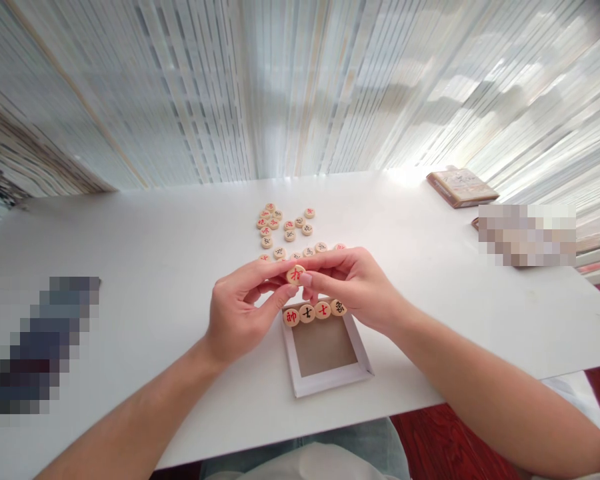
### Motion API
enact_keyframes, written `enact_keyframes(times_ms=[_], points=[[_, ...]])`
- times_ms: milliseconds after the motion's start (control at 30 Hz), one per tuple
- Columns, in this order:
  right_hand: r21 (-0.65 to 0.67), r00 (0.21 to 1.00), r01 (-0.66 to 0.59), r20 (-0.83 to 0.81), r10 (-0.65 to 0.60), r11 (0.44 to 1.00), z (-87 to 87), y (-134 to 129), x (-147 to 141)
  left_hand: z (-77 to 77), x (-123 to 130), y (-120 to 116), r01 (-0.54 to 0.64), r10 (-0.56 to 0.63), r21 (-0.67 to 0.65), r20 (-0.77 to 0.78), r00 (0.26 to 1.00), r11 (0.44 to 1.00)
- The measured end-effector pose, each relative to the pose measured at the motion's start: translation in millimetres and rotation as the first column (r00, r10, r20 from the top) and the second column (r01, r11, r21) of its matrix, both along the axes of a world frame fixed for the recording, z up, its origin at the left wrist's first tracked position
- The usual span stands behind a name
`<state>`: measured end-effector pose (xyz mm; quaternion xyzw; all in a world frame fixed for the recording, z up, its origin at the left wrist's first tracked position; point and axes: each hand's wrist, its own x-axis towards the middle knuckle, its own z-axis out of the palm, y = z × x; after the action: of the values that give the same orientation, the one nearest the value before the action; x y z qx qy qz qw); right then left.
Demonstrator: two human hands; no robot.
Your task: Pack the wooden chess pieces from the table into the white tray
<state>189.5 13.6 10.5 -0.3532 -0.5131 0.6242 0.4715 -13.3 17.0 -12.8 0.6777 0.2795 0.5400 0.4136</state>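
Between my fingertips is a round wooden Chinese chess piece (295,275) with a red character, its face turned toward me. My left hand (245,303) pinches it from the left. My right hand (363,287) grips its right edge with thumb and fingers. Just below the hands lies a shallow white box (325,380) with a brown-grey bottom. Along the box's far side stands a row of pieces, including a red one (291,317) at the left end and a black one (339,307) at the right, partly behind my right hand.
Several loose chess pieces (274,223) with red and black characters lie beyond my hands on the white table (180,233). A flat brown box (463,187) sits at the back right, near a blurred-out object (527,235). Another blurred dark object (50,340) lies at left. Striped curtains (280,87) hang behind.
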Motion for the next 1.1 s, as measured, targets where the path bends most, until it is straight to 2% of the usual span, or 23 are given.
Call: enact_keyframes(times_ms=[167, 300, 500, 700, 867, 967, 1100], points=[[0.022, 0.994, 0.102, -0.030, -0.101, 0.995, -4.7, -2, -2, 1.5, 2, -1, -0.041, 0.047, -0.091, 0.062, 0.997, 0.995], [0.120, 0.988, 0.150, 0.027, -0.154, 0.981, -7.9, -2, -2, 2.5, 3, 0, -0.089, 0.101, -0.147, 0.070, 0.992, 0.985], [0.224, 0.962, 0.230, 0.093, -0.255, 0.947, -9.2, -6, -4, 4.3, 2, -1, -0.076, 0.078, -0.088, 0.027, 0.997, 0.993], [0.239, 0.965, 0.232, 0.066, -0.254, 0.943, -9.2, -5, -5, 1.4, 3, -2, -0.103, 0.105, -0.084, 0.022, 0.994, 0.991], [0.225, 0.968, 0.200, 0.105, -0.228, 0.954, -11.1, -4, -6, -3.4, 0, 2, -0.155, 0.154, 0.032, 0.025, 0.988, 0.987], [0.181, 0.972, 0.195, 0.097, -0.215, 0.964, -13.4, -6, -7, -4.0, -1, 4, -0.140, 0.140, 0.112, 0.007, 0.990, 0.984], [0.194, 0.964, 0.225, 0.098, -0.247, 0.955, -14.8, -7, -8, -1.9, 2, 3, -0.121, 0.123, 0.157, -0.006, 0.992, 0.980]])
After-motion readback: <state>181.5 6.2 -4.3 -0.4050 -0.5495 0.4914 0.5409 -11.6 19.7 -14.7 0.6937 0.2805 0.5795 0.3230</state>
